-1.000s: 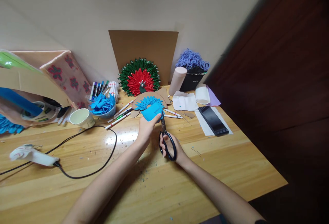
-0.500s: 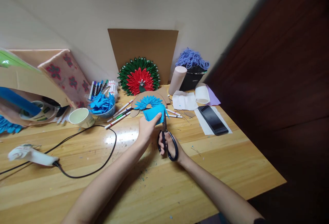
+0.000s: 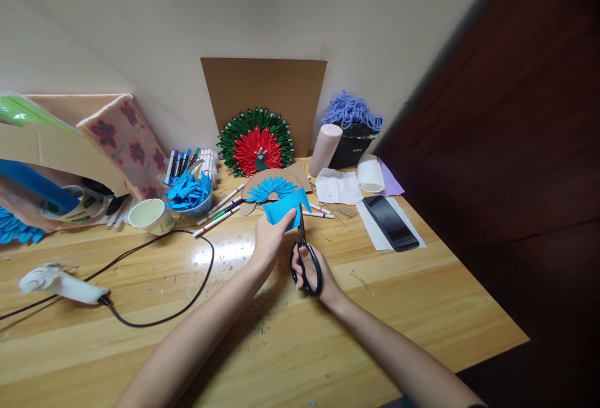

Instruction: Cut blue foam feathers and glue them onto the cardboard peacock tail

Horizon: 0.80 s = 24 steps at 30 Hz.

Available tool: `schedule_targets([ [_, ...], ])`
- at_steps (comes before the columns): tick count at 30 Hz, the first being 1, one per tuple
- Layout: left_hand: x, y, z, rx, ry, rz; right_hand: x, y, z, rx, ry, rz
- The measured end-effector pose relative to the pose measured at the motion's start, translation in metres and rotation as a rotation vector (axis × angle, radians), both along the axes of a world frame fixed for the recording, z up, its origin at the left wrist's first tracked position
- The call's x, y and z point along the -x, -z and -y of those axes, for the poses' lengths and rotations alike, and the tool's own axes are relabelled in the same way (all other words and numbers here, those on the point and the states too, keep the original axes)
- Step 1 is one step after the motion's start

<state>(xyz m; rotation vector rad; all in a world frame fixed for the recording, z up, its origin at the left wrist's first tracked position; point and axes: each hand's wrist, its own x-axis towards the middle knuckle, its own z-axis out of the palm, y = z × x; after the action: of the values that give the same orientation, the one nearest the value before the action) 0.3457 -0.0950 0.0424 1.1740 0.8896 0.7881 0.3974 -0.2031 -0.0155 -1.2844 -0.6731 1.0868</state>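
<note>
Left to right: glue gun (image 3: 56,283) near the table's (image 3: 422,308) left edge, its cord looping inward; bowl of blue cut pieces (image 3: 188,192); my left hand (image 3: 269,239) pinching the blue paper piece (image 3: 284,209) above the table's middle; my right hand (image 3: 312,267) closed through the scissors (image 3: 304,258), blades at the paper's right edge; phone (image 3: 390,222). Risk: my left fingertips sit close to the blades, so a slip could nick them or skew the cut. No legible writing; the black container's (image 3: 349,149) label is too small to read.
</note>
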Motion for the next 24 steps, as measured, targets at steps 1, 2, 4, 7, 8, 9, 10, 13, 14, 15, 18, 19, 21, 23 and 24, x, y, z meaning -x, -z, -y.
schedule_targets([
  [1, 0.000, 0.000, 0.000, 0.010, -0.006, 0.003, 0.000, 0.000, 0.000, 0.001, 0.001, -0.001],
  [2, 0.000, 0.000, 0.000, 0.022, -0.010, 0.013, 0.001, -0.001, -0.001, 0.004, -0.002, -0.007],
  [4, 0.000, -0.002, -0.001, 0.048, -0.008, 0.048, 0.002, -0.002, -0.001, 0.013, -0.012, -0.024],
  [7, 0.000, -0.006, -0.003, 0.077, 0.000, 0.090, 0.002, -0.005, -0.002, 0.017, -0.037, -0.049],
  [8, 0.001, -0.006, -0.004, 0.074, -0.003, 0.088, 0.001, -0.006, -0.002, 0.008, -0.054, -0.059],
  [9, 0.002, -0.007, -0.006, 0.060, -0.009, 0.078, 0.000, -0.007, -0.002, -0.004, -0.078, -0.070],
  [10, 0.003, -0.007, -0.008, 0.039, -0.011, 0.064, -0.001, -0.008, -0.002, -0.017, -0.107, -0.078],
  [13, 0.005, -0.008, -0.016, -0.057, 0.016, 0.018, -0.009, -0.011, -0.002, -0.019, -0.204, -0.091],
  [14, 0.006, -0.008, -0.019, -0.090, 0.030, 0.001, -0.012, -0.012, -0.002, -0.009, -0.229, -0.091],
  [15, 0.007, -0.009, -0.020, -0.117, 0.045, -0.015, -0.015, -0.012, -0.001, 0.002, -0.247, -0.091],
  [18, 0.009, -0.012, -0.024, -0.151, 0.093, -0.049, -0.023, -0.012, -0.001, 0.020, -0.272, -0.078],
  [19, 0.009, -0.013, -0.025, -0.146, 0.108, -0.055, -0.026, -0.011, -0.001, 0.026, -0.279, -0.070],
  [21, 0.011, -0.014, -0.028, -0.138, 0.134, -0.079, -0.030, -0.010, 0.000, 0.038, -0.306, -0.051],
  [23, 0.012, -0.013, -0.031, -0.131, 0.146, -0.100, -0.033, -0.011, 0.002, 0.047, -0.334, -0.026],
  [24, 0.013, -0.013, -0.034, -0.134, 0.156, -0.105, -0.034, -0.012, 0.003, 0.053, -0.344, -0.013],
])
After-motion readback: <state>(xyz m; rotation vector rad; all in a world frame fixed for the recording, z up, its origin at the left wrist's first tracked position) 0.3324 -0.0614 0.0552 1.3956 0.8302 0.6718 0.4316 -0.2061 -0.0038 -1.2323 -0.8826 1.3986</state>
